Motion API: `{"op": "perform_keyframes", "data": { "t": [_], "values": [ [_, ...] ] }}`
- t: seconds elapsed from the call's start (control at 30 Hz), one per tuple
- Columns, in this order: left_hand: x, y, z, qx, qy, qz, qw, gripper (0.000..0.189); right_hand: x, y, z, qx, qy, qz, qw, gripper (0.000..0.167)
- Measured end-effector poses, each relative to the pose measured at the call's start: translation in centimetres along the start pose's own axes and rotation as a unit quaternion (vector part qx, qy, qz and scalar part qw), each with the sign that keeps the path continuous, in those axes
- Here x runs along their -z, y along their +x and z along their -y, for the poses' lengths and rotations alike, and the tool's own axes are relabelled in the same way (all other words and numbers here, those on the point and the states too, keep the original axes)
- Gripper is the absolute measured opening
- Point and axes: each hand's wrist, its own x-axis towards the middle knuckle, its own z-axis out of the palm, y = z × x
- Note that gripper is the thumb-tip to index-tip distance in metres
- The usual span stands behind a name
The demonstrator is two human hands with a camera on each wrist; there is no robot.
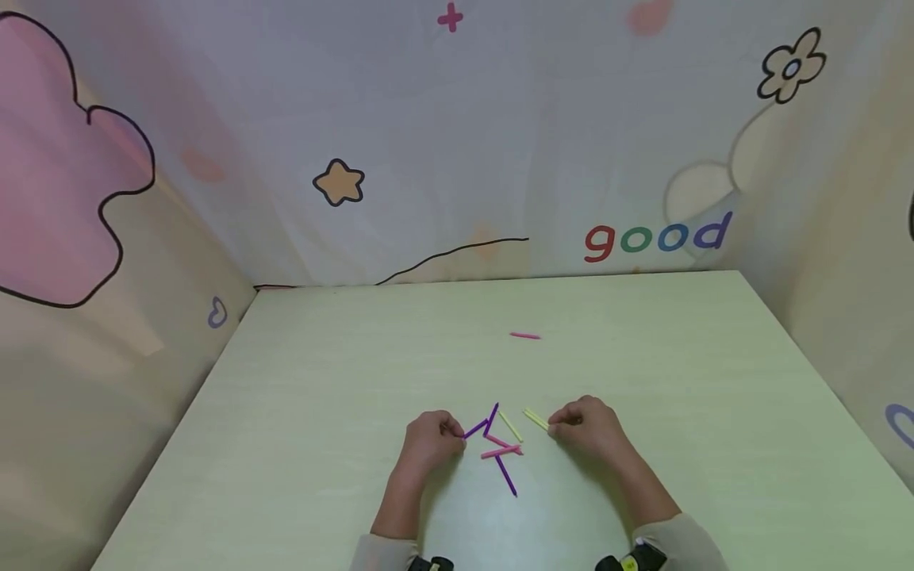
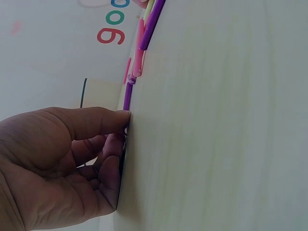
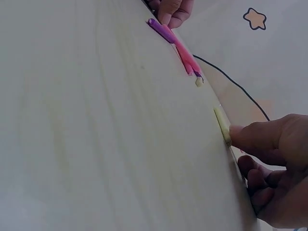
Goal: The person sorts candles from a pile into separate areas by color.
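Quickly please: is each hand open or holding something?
Left hand: closed, pinching a purple stick.
Right hand: closed, pinching at least one yellow stick.

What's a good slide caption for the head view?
Left hand and right hand pinch sticks either side of a purple, pink and yellow cluster; another pink stick lies farther back.

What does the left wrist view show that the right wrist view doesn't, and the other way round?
Only the left wrist view: the coloured letters on the wall, and the purple stick in the left hand's grip.

Only the right wrist view: the orange star on the wall, and the right hand's thumb and curled fingers at a yellow stick; the left view catches just a fingertip at its top edge.

Both: the tabletop, pink sticks, another purple stick and part of each hand.
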Motion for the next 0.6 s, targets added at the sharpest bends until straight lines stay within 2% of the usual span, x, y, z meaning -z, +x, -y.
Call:
{"op": "perform_keyframes", "data": {
  "t": [0.2, 0.5, 0.6],
  "values": [
    [0.09, -0.07, 0.07, -0.006, 0.002, -0.003, 1.0, 0.01, 0.57, 0.09, -0.24, 0.02, 0.0, 0.008, 0.9998, 0.005],
    [0.14, -0.18, 0.01, -0.032, -0.008, -0.012, 0.9994, 0.009, 0.73, 0.13, -0.22, 0.009, 0.027, 0.026, 0.9993, 0.012],
    [0.1, -0.15, 0.06, -0.03, -0.007, -0.011, 0.9994, 0.009, 0.72, 0.2, -0.19, 0.007, 0.025, 0.026, 0.9993, 0.01]
  ]
}}
